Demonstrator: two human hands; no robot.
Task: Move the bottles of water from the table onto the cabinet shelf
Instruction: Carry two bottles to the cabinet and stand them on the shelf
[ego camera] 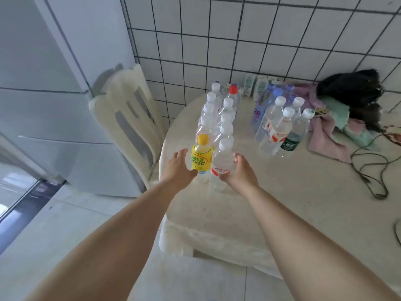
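Two rows of clear water bottles with white caps stand on the pale round table, one red-capped bottle at the back. At the front of the rows stand a yellow-capped yellow bottle and a clear bottle with a red label. My left hand is beside the yellow bottle, fingers straight, thumb touching its lower label. My right hand curls its fingers and thumb round the red-labelled bottle. A second cluster of bottles stands further right.
A white cabinet stands to the left, with a cream plastic chair leaning against it beside the table. Cloths, a black bundle, small cartons and a dark cable lie on the table's right side, by the tiled wall.
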